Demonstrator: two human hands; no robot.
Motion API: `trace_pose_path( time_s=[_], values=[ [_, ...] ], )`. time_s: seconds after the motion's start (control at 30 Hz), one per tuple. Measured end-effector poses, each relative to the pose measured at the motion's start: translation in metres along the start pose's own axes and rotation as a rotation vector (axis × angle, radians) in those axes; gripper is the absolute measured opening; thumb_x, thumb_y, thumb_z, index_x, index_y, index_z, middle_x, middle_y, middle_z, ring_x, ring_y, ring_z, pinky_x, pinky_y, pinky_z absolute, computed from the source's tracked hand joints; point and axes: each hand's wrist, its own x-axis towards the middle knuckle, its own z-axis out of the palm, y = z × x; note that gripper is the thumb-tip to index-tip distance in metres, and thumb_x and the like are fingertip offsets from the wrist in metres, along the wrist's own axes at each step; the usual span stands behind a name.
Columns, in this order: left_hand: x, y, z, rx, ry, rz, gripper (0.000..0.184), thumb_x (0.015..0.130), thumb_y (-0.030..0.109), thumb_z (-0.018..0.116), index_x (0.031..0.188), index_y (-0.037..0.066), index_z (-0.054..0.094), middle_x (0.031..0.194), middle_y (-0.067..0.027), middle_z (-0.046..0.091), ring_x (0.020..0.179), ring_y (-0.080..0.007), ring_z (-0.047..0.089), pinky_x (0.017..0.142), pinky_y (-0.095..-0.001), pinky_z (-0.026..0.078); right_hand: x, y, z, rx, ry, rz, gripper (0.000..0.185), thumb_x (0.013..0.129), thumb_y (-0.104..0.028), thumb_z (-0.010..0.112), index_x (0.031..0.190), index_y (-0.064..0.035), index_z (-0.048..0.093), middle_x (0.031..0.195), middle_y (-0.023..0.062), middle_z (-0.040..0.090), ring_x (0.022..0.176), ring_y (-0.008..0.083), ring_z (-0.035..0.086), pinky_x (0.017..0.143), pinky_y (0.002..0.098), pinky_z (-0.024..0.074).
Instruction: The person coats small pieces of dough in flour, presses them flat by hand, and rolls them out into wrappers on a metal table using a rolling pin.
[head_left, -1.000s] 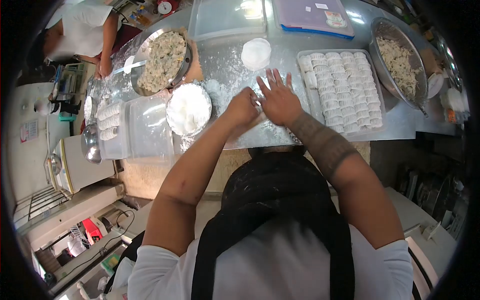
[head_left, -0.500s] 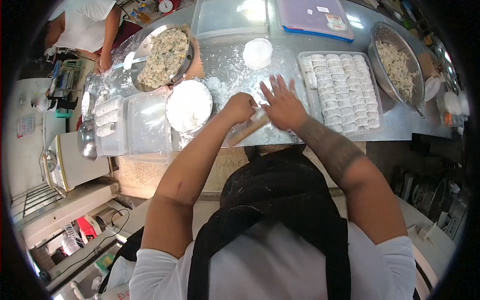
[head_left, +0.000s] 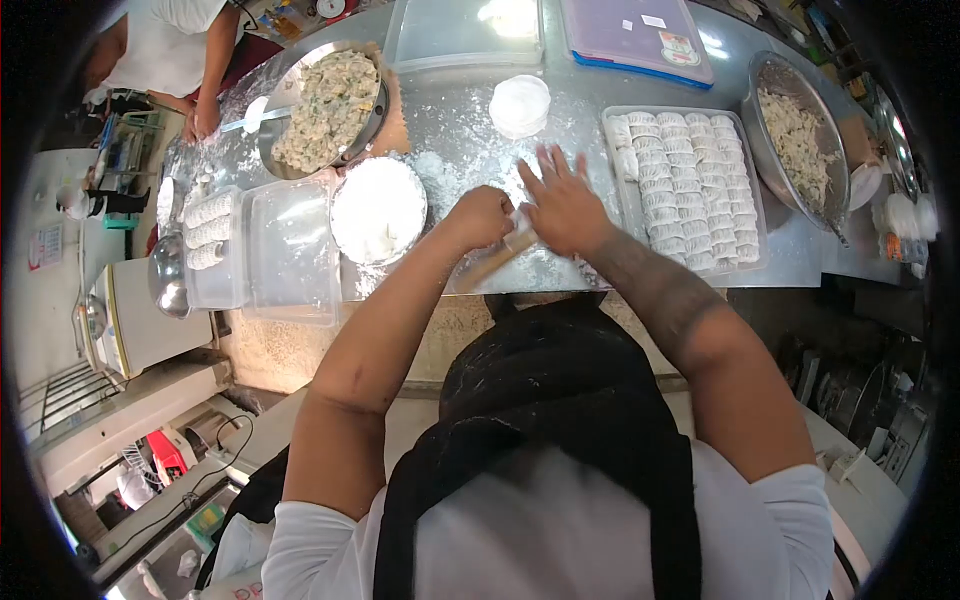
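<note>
A wooden rolling pin (head_left: 492,262) lies slanted on the floured metal table, its upper end under my right hand (head_left: 567,208). That hand lies flat over the pin, palm down, its fingers stretched out and spread. Just left of it, my left hand (head_left: 481,217) is closed, pinching the edge of a small white dough wrapper (head_left: 517,222), mostly hidden between the hands. Beyond my hands sits a stack of round white wrappers (head_left: 520,106). To the left stands a round container of white flour (head_left: 378,212) with pale dough pieces in it.
On the right, a plastic tray (head_left: 612,190) holds rows of pleated dumplings, beside a metal bowl (head_left: 838,185) of filling. Another filling bowl (head_left: 380,100) is at the left back, near a co-worker's hand (head_left: 203,118). Plastic boxes (head_left: 290,250) and lidded containers (head_left: 635,35) line the edges.
My right hand has shifted very slightly up and left over the rolling pin, which has moved a little with it. The left hand keeps its pinch in nearly the same place.
</note>
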Motion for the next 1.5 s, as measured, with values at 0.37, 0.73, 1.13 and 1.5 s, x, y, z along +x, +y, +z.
trace_pose_path(
  time_s=[0.37, 0.73, 1.13, 1.5],
  values=[
    [0.005, -0.023, 0.016, -0.731, -0.016, -0.214, 0.028, 0.086, -0.004, 0.068, 0.112, -0.008, 0.075, 0.101, -0.0158, 0.077, 0.092, -0.0218, 0.075, 0.076, -0.0334, 0.061, -0.061, 0.001, -0.010, 0.049, -0.054, -0.020, 0.070, 0.109, -0.039, 0.053, 0.168, -0.0070, 0.032, 0.172, 0.0315, 0.025, 0.162, 0.0469, 0.020, 0.129, 0.0684, 0.0148],
    [0.012, -0.013, 0.000, -0.430, 0.085, -0.096, 0.037, 0.079, 0.000, 0.071, 0.115, -0.004, 0.077, 0.095, -0.0172, 0.078, 0.087, -0.0238, 0.075, 0.080, -0.0383, 0.059, 0.016, 0.008, 0.006, 0.141, 0.228, -0.077, 0.073, 0.109, -0.037, 0.053, 0.169, -0.0073, 0.025, 0.173, 0.0289, 0.027, 0.162, 0.0482, 0.020, 0.128, 0.0697, 0.0152],
    [-0.003, 0.001, 0.004, -0.106, 0.339, 0.029, 0.047, 0.081, 0.008, 0.076, 0.126, -0.003, 0.073, 0.112, -0.0281, 0.076, 0.092, -0.0401, 0.075, 0.085, -0.0435, 0.059, 0.060, 0.002, 0.005, 0.002, 0.182, -0.083, 0.068, 0.110, -0.038, 0.047, 0.169, -0.0080, 0.029, 0.173, 0.0292, 0.026, 0.163, 0.0439, 0.020, 0.131, 0.0661, 0.0128],
    [-0.002, -0.003, -0.002, -0.268, -0.038, -0.212, 0.041, 0.081, 0.008, 0.075, 0.120, -0.001, 0.076, 0.103, -0.0218, 0.079, 0.086, -0.0284, 0.077, 0.076, -0.0417, 0.060, -0.016, -0.002, -0.013, -0.016, -0.052, -0.071, 0.070, 0.109, -0.040, 0.053, 0.166, -0.0046, 0.034, 0.171, 0.0306, 0.028, 0.161, 0.0517, 0.021, 0.127, 0.0740, 0.0126]
  ],
)
